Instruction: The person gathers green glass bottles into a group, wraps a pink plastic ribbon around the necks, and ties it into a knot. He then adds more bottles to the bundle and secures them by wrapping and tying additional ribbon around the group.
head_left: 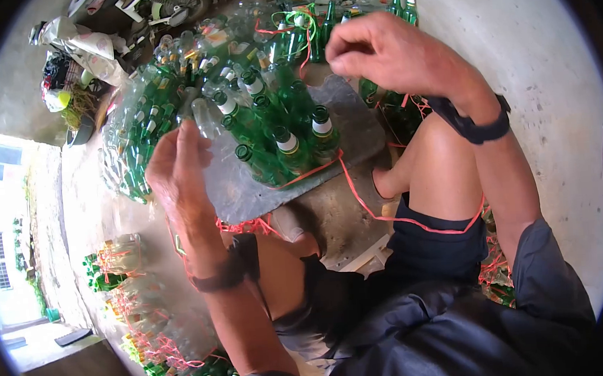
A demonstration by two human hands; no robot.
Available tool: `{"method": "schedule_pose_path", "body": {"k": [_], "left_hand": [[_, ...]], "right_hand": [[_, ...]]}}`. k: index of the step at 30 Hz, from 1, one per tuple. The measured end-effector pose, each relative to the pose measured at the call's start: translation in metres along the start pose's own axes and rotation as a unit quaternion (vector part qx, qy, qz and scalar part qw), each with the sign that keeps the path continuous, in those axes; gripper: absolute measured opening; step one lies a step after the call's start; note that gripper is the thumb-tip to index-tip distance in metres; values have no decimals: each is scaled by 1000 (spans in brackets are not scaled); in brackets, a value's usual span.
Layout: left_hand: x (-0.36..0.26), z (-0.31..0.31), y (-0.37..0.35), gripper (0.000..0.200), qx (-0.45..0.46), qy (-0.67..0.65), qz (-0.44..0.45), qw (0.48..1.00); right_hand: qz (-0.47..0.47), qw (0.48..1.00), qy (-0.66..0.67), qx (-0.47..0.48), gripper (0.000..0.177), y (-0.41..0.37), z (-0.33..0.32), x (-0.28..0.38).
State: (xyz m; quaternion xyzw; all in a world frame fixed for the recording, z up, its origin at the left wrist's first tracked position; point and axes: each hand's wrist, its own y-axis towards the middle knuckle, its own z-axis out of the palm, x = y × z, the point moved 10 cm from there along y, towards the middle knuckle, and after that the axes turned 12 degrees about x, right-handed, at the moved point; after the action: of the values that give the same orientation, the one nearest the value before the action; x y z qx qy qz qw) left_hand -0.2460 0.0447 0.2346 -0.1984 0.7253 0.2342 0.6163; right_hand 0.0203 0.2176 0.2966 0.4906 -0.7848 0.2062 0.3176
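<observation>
A cluster of green glass bottles (288,143), several with white neck labels, stands upright on a grey slab (236,196) between my knees. Red plastic string (366,210) rings its base, and a loose length trails across my right thigh. My left hand (178,172) is raised left of the cluster, its fingers curled in; anything inside them is hidden. Higher up, beyond the slab's far right corner, my right hand (383,51) has thumb and fingers drawn together. I cannot make out what that pinch holds, if anything.
A large heap of clear and green bottles (146,122) lies behind the slab. String-tied bundles (121,263) line the floor at left. More green bottles (401,6) stand near the right wall. A motorbike (180,4) is parked at the back.
</observation>
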Motion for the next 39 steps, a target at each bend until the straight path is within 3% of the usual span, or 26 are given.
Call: {"method": "schedule_pose_path", "body": {"k": [4,6,8,14,16,20,22,28,33,39], "left_hand": [[-2,-1,17,29,-22,5,-30,999],[-16,23,18,27,54,-11,18,998],[-21,41,7,22,70,5,23,997],[10,87,-28,31,158,35,-57,985],[9,97,-34,37,188,147,-14,971],[22,104,-33,43,176,214,-34,960],[27,107,-34,43,188,223,-41,956],[46,114,-32,38,198,274,-37,940],[52,121,-31,30,188,284,-36,939],[62,126,-32,31,187,233,-60,953]], "right_hand": [[15,999,-39,12,20,59,-2,2],[-13,999,-49,6,20,91,2,-13],[-104,993,-7,-48,20,110,3,-16],[-77,992,-86,-54,34,137,40,-35],[-81,988,-109,-72,36,147,43,-36],[-64,985,-156,-44,38,155,55,-29],[-49,985,-166,23,39,161,69,-33],[-49,980,-191,4,42,176,91,-52],[-58,980,-189,2,32,181,97,-57],[-44,979,-196,14,31,187,105,-66]]}}
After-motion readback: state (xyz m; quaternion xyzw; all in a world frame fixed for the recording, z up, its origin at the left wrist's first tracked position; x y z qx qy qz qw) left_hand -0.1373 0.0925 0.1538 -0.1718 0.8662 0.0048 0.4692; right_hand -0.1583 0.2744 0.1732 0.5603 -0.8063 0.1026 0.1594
